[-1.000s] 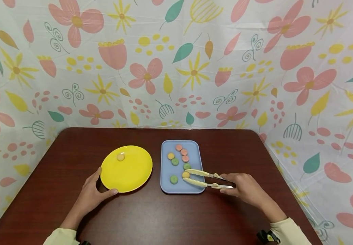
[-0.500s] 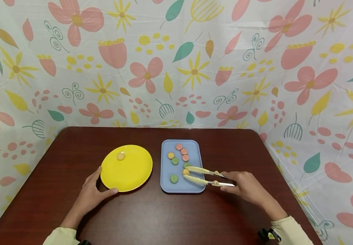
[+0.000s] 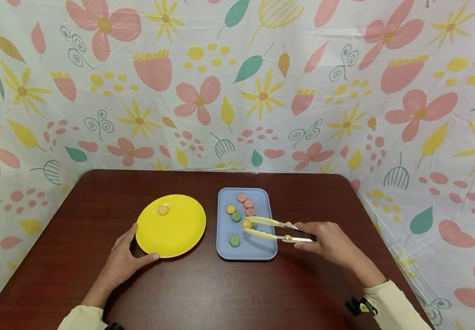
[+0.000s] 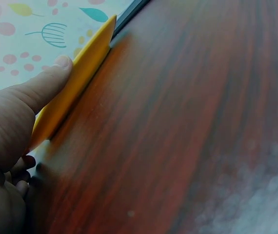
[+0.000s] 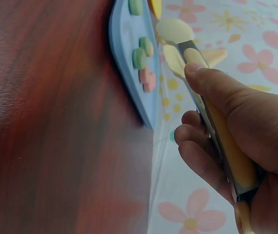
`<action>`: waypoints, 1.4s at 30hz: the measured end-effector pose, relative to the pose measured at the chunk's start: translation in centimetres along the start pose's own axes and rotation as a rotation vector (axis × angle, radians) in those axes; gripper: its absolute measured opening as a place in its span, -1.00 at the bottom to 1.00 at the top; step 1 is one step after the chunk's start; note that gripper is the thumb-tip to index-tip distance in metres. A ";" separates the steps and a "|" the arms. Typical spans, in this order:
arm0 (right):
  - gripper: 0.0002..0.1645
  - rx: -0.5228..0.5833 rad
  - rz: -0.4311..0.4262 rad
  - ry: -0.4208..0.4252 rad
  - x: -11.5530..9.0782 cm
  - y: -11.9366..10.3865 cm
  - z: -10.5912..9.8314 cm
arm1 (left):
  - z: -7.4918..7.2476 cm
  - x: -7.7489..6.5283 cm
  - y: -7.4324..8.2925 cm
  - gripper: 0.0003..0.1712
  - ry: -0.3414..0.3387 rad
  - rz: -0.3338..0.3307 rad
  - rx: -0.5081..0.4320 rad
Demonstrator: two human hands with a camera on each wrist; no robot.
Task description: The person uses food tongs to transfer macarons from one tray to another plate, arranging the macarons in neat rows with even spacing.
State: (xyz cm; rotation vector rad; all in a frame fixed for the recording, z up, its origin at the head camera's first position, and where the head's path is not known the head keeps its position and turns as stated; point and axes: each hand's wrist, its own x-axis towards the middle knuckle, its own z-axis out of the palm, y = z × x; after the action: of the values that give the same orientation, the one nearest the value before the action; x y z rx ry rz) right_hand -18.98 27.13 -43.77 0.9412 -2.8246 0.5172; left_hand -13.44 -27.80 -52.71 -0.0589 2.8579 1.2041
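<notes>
My left hand point(image 3: 124, 261) holds the rim of a round yellow plate point(image 3: 171, 236), thumb at its near edge and fingers along its left side. A pale yellow macaron point(image 3: 163, 210) lies near the plate's far edge. My right hand point(image 3: 326, 240) grips tongs point(image 3: 280, 231) with cream tips and metal arms. Between the tips sits a yellow macaron point(image 3: 247, 224), over a blue tray point(image 3: 225, 252); a green macaron behind is partly hidden. In the right wrist view, the tongs' tips point(image 5: 175, 31) appear above the tray, and the held macaron cannot be made out.
Also on the tray are pink macarons point(image 3: 248, 204), a yellow macaron point(image 3: 231, 209) and green macarons point(image 3: 234, 240). Both plate and tray stand on a dark wooden table point(image 3: 204, 293). A flower-patterned sheet point(image 3: 237, 114) hangs behind and at both sides.
The tongs have moved away from me and slightly left, carrying the yellow macaron along, which now partly covers the green one behind. My left hand and the plate look unchanged.
</notes>
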 end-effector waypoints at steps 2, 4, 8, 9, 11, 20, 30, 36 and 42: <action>-0.43 0.006 -0.006 -0.005 0.3 0.0 -0.2 | 0.0 0.0 0.0 0.49 0.000 0.000 -0.002; -0.43 0.010 -0.013 -0.010 0.6 -0.1 -0.3 | 0.0 0.0 0.0 0.50 0.002 0.002 -0.003; -0.42 0.031 -0.021 -0.018 1.4 -0.3 -0.6 | 0.0 0.1 -0.1 0.50 0.005 0.007 -0.005; -0.42 0.035 -0.023 -0.020 1.6 -0.3 -0.6 | 0.0 0.1 -0.1 0.50 0.005 0.008 -0.006; -0.42 0.043 -0.026 -0.021 2.2 -0.5 -0.7 | 0.0 0.1 -0.1 0.50 0.005 0.009 -0.008; -0.40 0.063 -0.048 -0.019 5.6 -2.1 -0.9 | -0.2 0.1 -0.2 0.50 0.006 0.014 -0.010; -0.35 0.113 -0.055 -0.048 9.7 -3.8 0.2 | -0.2 0.2 -0.2 0.51 0.008 0.020 -0.006; -0.33 0.104 -0.077 -0.078 11.8 -4.6 1.1 | -0.1 0.1 -0.3 0.50 0.009 0.017 -0.004; -0.29 0.067 -0.121 -0.104 13.7 -5.3 2.2 | 0.0 0.1 -0.3 0.50 0.008 0.011 -0.010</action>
State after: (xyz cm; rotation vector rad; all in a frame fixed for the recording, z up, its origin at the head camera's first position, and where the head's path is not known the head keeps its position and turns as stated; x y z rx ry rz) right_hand -26.72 14.72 -41.38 1.1767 -2.8330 0.5660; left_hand -13.49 -28.00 -52.90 -0.0476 2.8629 1.2226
